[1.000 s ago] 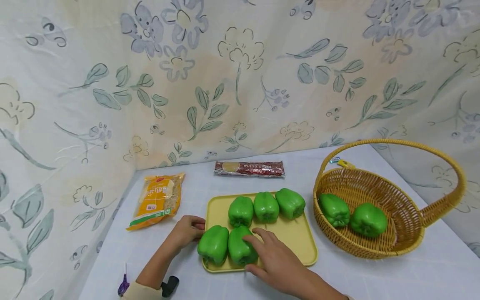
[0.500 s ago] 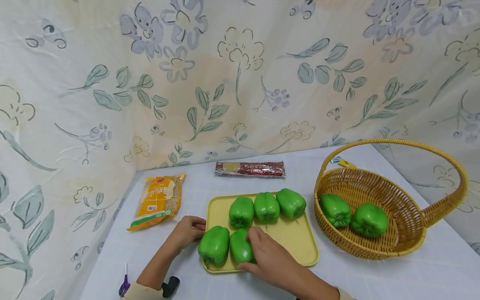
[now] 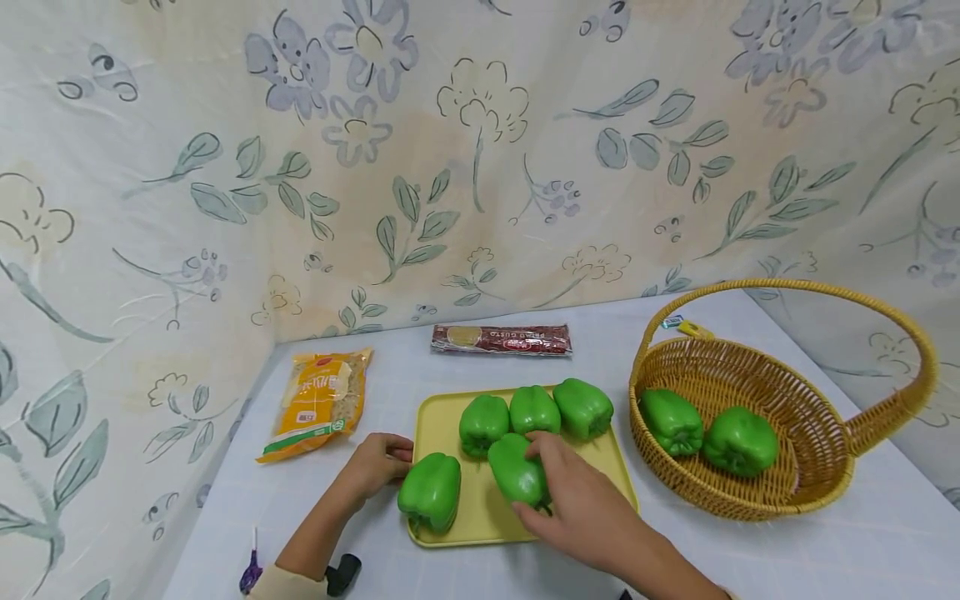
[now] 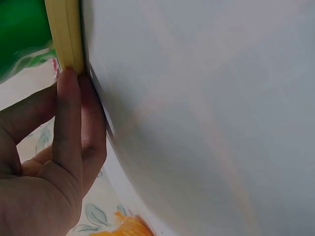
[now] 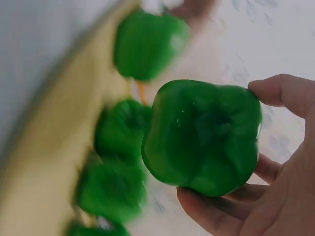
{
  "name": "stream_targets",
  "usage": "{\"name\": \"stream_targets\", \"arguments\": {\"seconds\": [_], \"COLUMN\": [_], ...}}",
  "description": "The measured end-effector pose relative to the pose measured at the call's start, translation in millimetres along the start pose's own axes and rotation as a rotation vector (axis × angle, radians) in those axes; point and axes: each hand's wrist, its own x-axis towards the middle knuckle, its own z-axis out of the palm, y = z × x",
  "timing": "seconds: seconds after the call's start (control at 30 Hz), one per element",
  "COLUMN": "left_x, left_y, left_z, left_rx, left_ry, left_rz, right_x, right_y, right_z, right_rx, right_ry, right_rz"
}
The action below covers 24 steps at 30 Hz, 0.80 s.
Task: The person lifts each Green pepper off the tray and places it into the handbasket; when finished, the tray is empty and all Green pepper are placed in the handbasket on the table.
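Observation:
My right hand (image 3: 581, 496) grips a green bell pepper (image 3: 517, 469), thumb on one side and fingers on the other. In the right wrist view the dimpled end of this held pepper (image 5: 204, 140) faces the camera. It hangs over the yellow tray (image 3: 480, 521). Another bell pepper (image 3: 430, 492) stands at the tray's front left, and three more, such as the middle pepper (image 3: 535, 410), line its back edge. My left hand (image 3: 377, 467) pinches the tray's left rim; in the left wrist view its fingertips (image 4: 69, 81) lie against that rim.
A wicker basket (image 3: 720, 496) with a tall handle, holding two peppers, stands right of the tray. Behind lie a brown long packet (image 3: 501, 339) and an orange bag (image 3: 318, 400). A purple-wrapped lollipop (image 3: 251, 573) lies front left. A patterned cloth (image 3: 480, 167) hangs behind the table.
My right hand has closed round the front right pepper and lifted it off the tray, up and to the right. My left hand has stayed at the tray's rim.

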Motion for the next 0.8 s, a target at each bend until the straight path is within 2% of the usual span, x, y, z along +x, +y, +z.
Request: {"name": "stream_targets", "arguments": {"seconds": [0.1,0.27,0.5,0.63,0.8], "left_x": [-0.4,-1.5,-1.0,-0.4,0.3], "left_y": [-0.2,1.0,0.5,0.4,0.8], "left_z": [0.1,-0.3,0.5,0.1,-1.1], "left_rx": [-0.001,-0.001,-0.014,-0.011,-0.003], "left_ry": [-0.003,-0.009,-0.017,-0.018,-0.018], "left_rz": [-0.002,0.000,0.003,0.000,-0.007], "right_x": [-6,-11,-13,-13,-11], "right_y": [9,36,85,110,136], "right_z": [-23.7,-64.6,-106.0,-118.6,-127.0], "right_rx": [-0.031,-0.033,-0.070,-0.139,-0.200], "right_ry": [0.114,0.176,0.145,0.122,0.084], "right_rz": [0.051,0.170,0.354,0.409,0.430]}}
